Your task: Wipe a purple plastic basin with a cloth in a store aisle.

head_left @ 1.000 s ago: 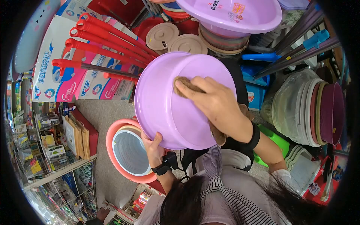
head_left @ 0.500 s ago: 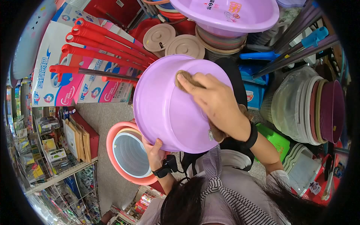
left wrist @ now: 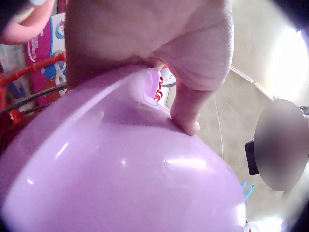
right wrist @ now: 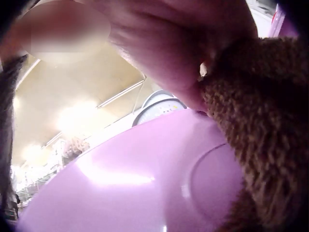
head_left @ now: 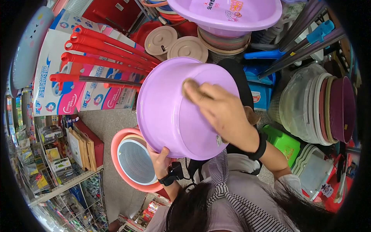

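A light purple plastic basin [head_left: 162, 104] is held tilted before the person, its underside facing up. My left hand [head_left: 159, 158] grips its rim at the lower left; the left wrist view shows the thumb [left wrist: 186, 113] on the outer wall and the other fingers out of sight. My right hand [head_left: 226, 112] pinches a brown fluffy cloth [head_left: 189, 89] and presses it on the basin's bottom. In the right wrist view the cloth [right wrist: 260, 130] hangs from the hand [right wrist: 193, 53] against the purple surface [right wrist: 145, 159]. A small label [head_left: 219, 140] sticks to the basin.
Red-handled poles [head_left: 104, 58] lean beside printed boxes at the left. A blue-grey basket [head_left: 136, 160] inside a pink basin stands on the floor. Stacked tubs [head_left: 309, 110] and a green stool [head_left: 284, 145] are at the right; a larger purple basin [head_left: 232, 17] lies ahead.
The held basin has shifted slightly left and down in the head view, and the surroundings have drifted with the camera. My right hand, with the cloth, has moved a little down across the basin's bottom.
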